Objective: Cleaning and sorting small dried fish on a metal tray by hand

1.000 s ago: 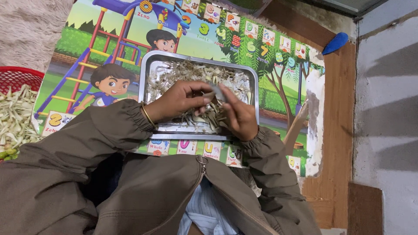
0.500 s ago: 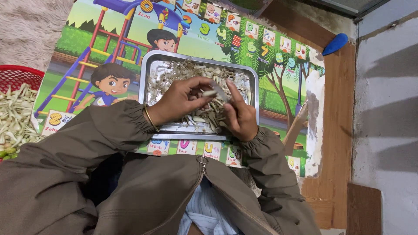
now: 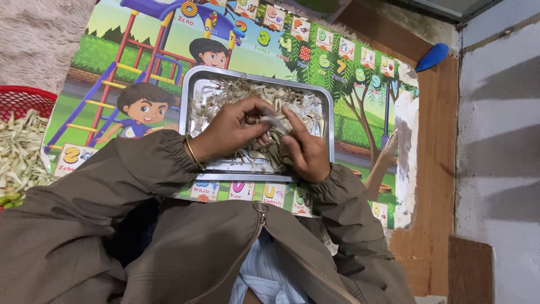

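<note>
The grip of both hands meets over the metal tray [image 3: 191, 95]: the left hand [image 3: 230, 132] and right hand [image 3: 306, 152] together pinch one pale small piece [image 3: 274, 121] between their fingertips. It sits just above the heap of dried bits [image 3: 253, 93] in the tray, on a cartoon mat [image 3: 140, 56].

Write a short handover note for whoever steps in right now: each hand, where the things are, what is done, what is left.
Left hand and right hand meet over the metal tray, pinching one small pale pod between their fingertips.
The tray sits on a cartoon play mat and holds a heap of pale pods and husks.
A red basket at the left holds a heap of greenish-white pieces.
Done: cannot tell how much.
Left: much of the tray's heap looks unsorted.
</note>
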